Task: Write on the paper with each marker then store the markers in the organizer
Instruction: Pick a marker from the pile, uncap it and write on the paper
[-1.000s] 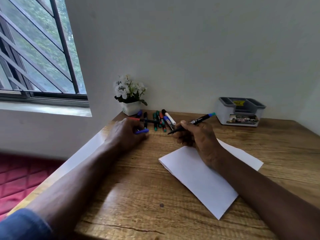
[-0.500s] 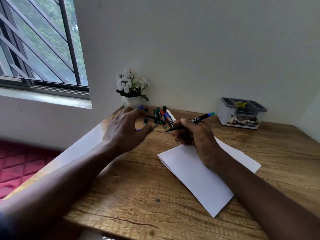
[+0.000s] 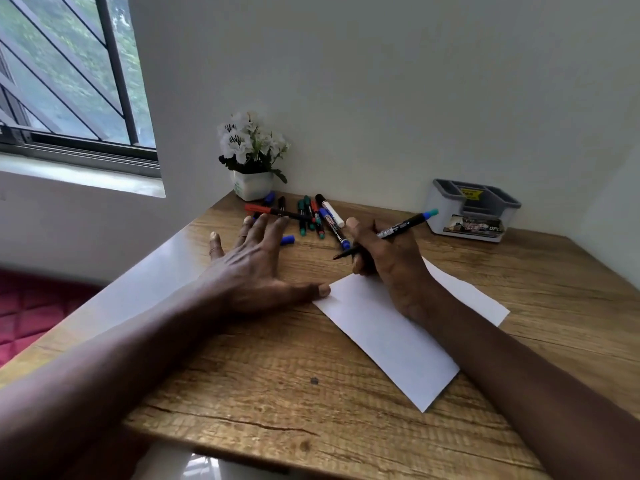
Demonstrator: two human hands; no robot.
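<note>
Pale wall [image 3: 381, 81], barred window [image 3: 69, 71] at left, wooden desk [image 3: 259, 393], red floor [image 3: 31, 306]

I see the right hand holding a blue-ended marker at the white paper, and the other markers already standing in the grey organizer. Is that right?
Not quite. The right hand does hold the blue-ended marker at the paper, but the other markers lie loose on the table beside the flower pot, not in the grey organizer. The head view shows this.

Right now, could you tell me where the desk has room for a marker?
Bare wood lies between the paper and the organizer, and along the near edge, left of the paper. Crowded: the marker pile beside the flower pot.
</note>
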